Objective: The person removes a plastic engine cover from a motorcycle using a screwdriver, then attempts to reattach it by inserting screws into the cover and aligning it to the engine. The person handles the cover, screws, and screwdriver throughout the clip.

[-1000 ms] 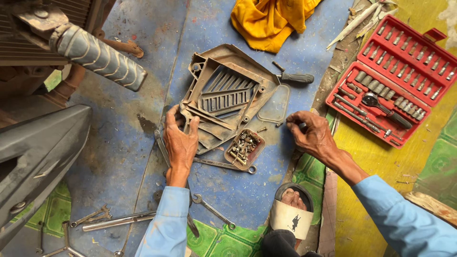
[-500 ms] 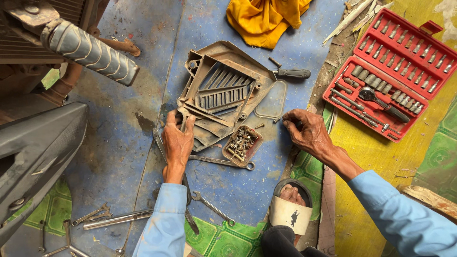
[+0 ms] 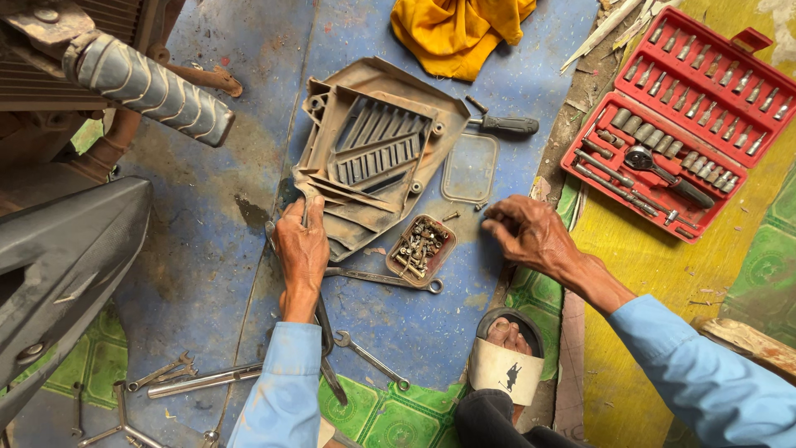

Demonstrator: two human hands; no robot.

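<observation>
My left hand [image 3: 302, 251] rests on the blue mat with its fingers on the near corner of a dusty brown plastic engine cover [image 3: 377, 149] that lies flat. My right hand [image 3: 531, 234] hovers with fingers curled just right of a small brown tray of bolts and screws [image 3: 419, 250], beside a loose screw [image 3: 480, 206] on the mat. I cannot see anything held in it. A spanner [image 3: 377, 279] lies under the tray. A clear plastic lid [image 3: 469, 168] and a black-handled screwdriver [image 3: 503, 124] lie right of the cover.
An open red socket set case [image 3: 681, 116] sits at the right on a yellow mat. A yellow cloth [image 3: 460, 29] lies at the top. A motorcycle's grey panel [image 3: 58, 274] and ribbed exhaust guard [image 3: 149, 87] fill the left. Several wrenches [image 3: 195, 377] lie near my sandalled foot [image 3: 506, 353].
My right hand has drawn back from the spot near the clear lid toward me. My left hand has stayed on the cover's corner. The view has shifted a little.
</observation>
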